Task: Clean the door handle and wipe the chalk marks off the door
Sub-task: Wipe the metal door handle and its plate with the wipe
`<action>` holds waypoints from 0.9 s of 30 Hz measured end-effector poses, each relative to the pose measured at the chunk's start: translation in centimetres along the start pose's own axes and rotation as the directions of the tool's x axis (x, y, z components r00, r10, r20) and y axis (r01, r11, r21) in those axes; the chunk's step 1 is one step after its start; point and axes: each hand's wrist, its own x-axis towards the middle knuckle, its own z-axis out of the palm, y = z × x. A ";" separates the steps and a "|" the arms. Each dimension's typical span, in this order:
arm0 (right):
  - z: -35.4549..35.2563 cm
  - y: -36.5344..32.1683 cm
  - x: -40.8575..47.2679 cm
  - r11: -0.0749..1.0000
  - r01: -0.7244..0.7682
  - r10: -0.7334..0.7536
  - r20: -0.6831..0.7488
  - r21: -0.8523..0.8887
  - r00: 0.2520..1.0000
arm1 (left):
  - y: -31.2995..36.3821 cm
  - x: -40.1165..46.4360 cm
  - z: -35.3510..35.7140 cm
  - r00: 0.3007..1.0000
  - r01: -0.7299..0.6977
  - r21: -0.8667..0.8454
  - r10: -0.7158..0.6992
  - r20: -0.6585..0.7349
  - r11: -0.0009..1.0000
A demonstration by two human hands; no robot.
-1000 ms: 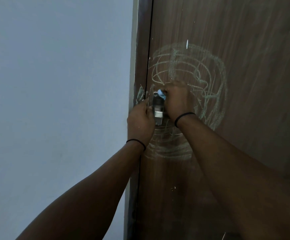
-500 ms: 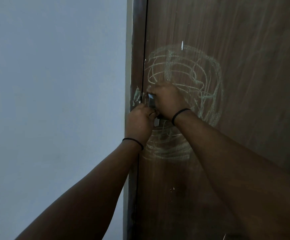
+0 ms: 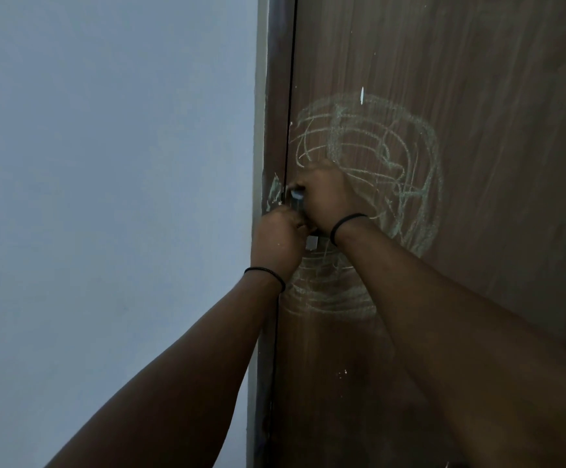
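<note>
A brown wooden door (image 3: 477, 96) carries pale chalk scribbles (image 3: 393, 153) around its metal handle (image 3: 312, 242), of which only the lower end and a dark top part show. My right hand (image 3: 329, 194) presses a small blue cloth (image 3: 298, 195) against the handle's top. Just below and to the left, my left hand (image 3: 278, 241) is closed around the handle's lower part. More chalk loops (image 3: 329, 295) lie under the handle, and a chalk smear (image 3: 274, 194) marks the frame.
The dark door frame (image 3: 276, 79) runs up the door's left edge. A plain pale wall (image 3: 106, 163) fills the left half of the view. Both forearms reach up from the bottom, each with a thin black wristband.
My right hand slid left and down over the handle's top and the blue cloth shows again at its fingertips. My left hand has closed higher on the handle, covering more of the metal.
</note>
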 end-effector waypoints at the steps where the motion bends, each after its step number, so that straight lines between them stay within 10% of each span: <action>1: 0.0 -0.2 0.4 0.999 0.031 -0.030 0.026 -0.036 0.999 | 0.0 0.0 0.0 1.000 0.001 0.004 -0.001 -0.007 1.000; 7: 0.9 1.4 -3.0 0.891 -0.208 0.345 -0.305 0.403 0.888 | -0.2 0.0 -0.2 0.999 0.012 -0.004 -0.012 0.042 1.000; 14: 0.8 2.9 -4.1 0.844 -0.426 0.426 0.074 0.325 0.902 | 0.1 -0.1 -0.3 0.998 0.046 -0.011 -0.045 0.037 0.999; 20: 0.0 1.6 -3.3 0.836 -0.367 0.461 -0.160 0.407 0.873 | -0.1 -0.1 -0.2 0.999 0.049 -0.006 -0.049 0.023 0.999; 27: 0.2 2.9 -4.4 0.821 -0.416 0.432 0.050 0.391 0.900 | -0.2 -0.4 0.0 0.999 0.046 -0.060 -0.048 -0.024 0.997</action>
